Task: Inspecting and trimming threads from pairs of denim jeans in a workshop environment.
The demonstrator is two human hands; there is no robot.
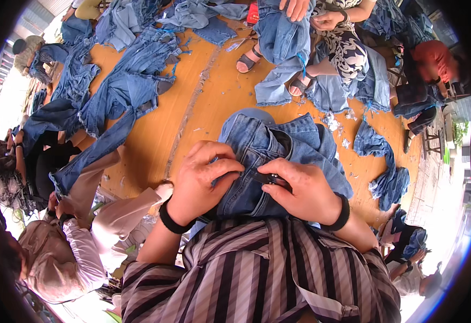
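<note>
A pair of blue jeans (329, 156) is bunched over my lap in the middle of the view, with its waistband and seams facing up. My left hand (203, 180) has its fingers curled onto the denim left of a seam, thumb and index finger pinched at the cloth. Just to its right, my right hand (300, 191) grips a small black tool (267, 178) against the waistband; the tool's tip is hard to make out. Both wrists wear black bands.
Loose denim garments (117, 91) lie on the orange boards (187, 86) at upper left and right (383, 167). Co-workers sit around: a person in patterned trousers (343, 48) ahead with denim, one in light clothes (58, 253) at left, one in red (431, 64) at right.
</note>
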